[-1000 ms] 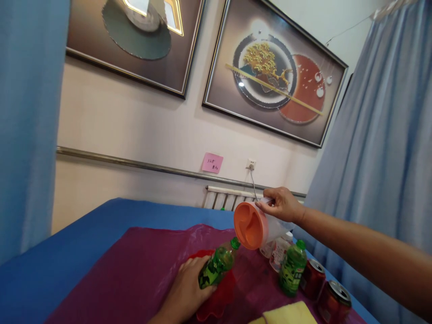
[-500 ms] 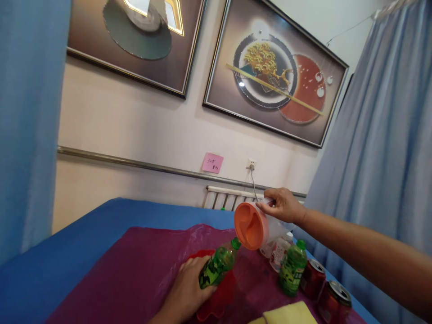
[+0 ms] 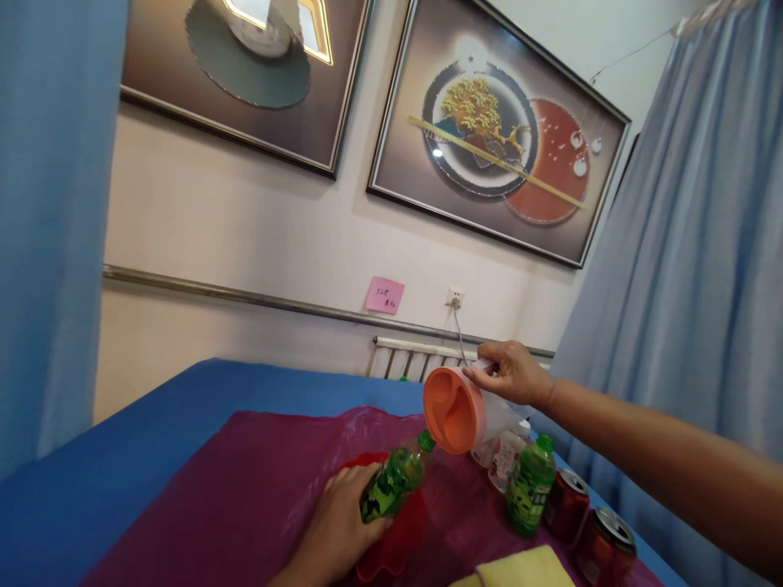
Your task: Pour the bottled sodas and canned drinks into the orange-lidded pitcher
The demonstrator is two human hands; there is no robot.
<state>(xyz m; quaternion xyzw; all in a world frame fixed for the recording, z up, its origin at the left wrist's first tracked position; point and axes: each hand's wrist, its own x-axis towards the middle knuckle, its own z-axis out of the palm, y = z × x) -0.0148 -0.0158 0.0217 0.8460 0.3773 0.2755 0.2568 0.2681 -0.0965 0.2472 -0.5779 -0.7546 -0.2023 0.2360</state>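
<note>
My left hand point(image 3: 342, 518) is wrapped round a green plastic bottle point(image 3: 397, 479), which leans to the right with its green cap on. Beneath it lies a red scallop-edged dish point(image 3: 400, 534), partly covered by the hand and bottle. My right hand point(image 3: 512, 373) grips the handle of a clear pitcher with an orange lid point(image 3: 453, 410). The pitcher is tipped, so its lid faces left and toward me, just above and right of the bottle's cap. Whether any liquid comes out cannot be seen.
On the purple sheet point(image 3: 245, 497) over the blue bed point(image 3: 245, 383), a second green bottle point(image 3: 531, 487), clear bottles point(image 3: 505, 458) and two red cans point(image 3: 605, 546) stand at right. A yellow cloth point(image 3: 526, 569) lies in front. Blue curtains point(image 3: 691, 244) hang at both sides.
Almost nothing differs. The pitcher has shifted very slightly to the left; both hands keep their holds.
</note>
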